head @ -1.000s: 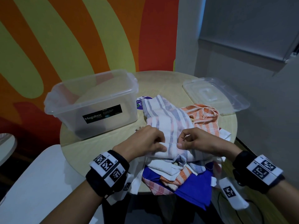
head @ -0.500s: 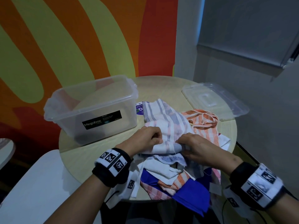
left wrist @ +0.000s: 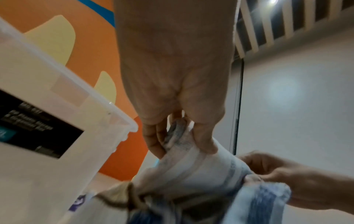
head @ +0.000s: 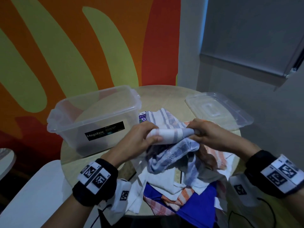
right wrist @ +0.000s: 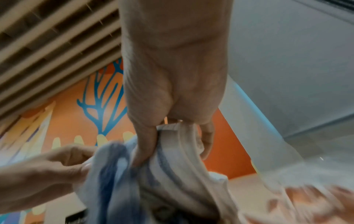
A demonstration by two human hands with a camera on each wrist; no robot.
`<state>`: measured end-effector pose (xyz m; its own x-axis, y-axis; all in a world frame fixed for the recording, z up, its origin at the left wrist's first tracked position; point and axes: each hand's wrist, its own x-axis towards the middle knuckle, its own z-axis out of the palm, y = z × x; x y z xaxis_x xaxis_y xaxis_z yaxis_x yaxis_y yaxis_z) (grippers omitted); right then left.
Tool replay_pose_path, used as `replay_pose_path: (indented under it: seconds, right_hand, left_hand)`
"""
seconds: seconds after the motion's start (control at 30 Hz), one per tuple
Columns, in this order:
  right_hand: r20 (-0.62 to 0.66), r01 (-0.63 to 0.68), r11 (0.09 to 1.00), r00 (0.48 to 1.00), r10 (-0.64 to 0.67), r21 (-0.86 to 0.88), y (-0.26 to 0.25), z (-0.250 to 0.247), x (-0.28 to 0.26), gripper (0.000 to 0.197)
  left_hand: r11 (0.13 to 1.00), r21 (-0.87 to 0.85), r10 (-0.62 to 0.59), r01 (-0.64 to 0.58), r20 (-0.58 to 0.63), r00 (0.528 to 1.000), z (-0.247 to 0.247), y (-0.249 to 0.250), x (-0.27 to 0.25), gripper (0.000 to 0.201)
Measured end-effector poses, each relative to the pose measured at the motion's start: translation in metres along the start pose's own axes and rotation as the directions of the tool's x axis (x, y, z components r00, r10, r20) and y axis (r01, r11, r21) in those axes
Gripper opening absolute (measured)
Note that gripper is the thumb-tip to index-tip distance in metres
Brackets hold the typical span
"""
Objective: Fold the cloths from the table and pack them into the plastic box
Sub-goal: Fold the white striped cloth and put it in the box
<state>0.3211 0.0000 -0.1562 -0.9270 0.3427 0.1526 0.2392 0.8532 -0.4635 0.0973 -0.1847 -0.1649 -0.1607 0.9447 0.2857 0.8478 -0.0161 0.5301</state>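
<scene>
On the round bench (head: 164,96), a clear plastic box (head: 92,122) with a black label stands open at the left, and its see-through lid (head: 218,109) lies flat at the far right, partly past the bench edge. Between them and nearer the person sprawls a heap of cloths (head: 177,186): white terry, an orange-striped cloth (head: 215,155), and a smooth blue cloth (head: 202,209) hanging over the near edge. A painted wall with orange, red and yellow-green bands rises behind the box. Above the heap, both hands hold a soft white cloth with grey-blue stripes (head: 166,134), stretched into a short roll between them while the rest sags onto the heap. The left hand (head: 139,140) pinches one end between thumb and curled fingers; the right hand (head: 207,135) grips the other end, fingers wrapped round bunched fabric.
</scene>
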Motion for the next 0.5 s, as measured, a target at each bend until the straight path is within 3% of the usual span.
replay_pose_path:
  seconds: [0.1,0.2,0.37,0.5]
  right_hand:
    - [0.019,0.002,0.999,1.000,-0.002,0.040,-0.007,-0.027,-0.012,0.026]
    - [0.104,0.012,0.998,0.994,-0.018,0.056,-0.013,-0.038,-0.033,0.033]
    - [0.278,-0.131,0.968,0.958,0.068,0.214,-0.003,0.005,-0.053,0.024]
    - [0.274,-0.177,0.945,0.957,0.099,0.274,0.012,0.035,-0.046,0.023]
  left_hand:
    - [0.995,-0.093,0.045,-0.046,-0.017,0.999,-0.018,0.021,-0.010,0.022]
    - [0.987,-0.157,0.045,-0.034,0.065,0.997,-0.020,0.030,-0.027,0.019]
    - [0.994,-0.079,-0.050,0.076,0.292,0.955,0.011,0.008,-0.047,0.025]
    - [0.990,-0.014,-0.127,0.138,0.319,0.939,0.026,-0.006,-0.042,0.034]
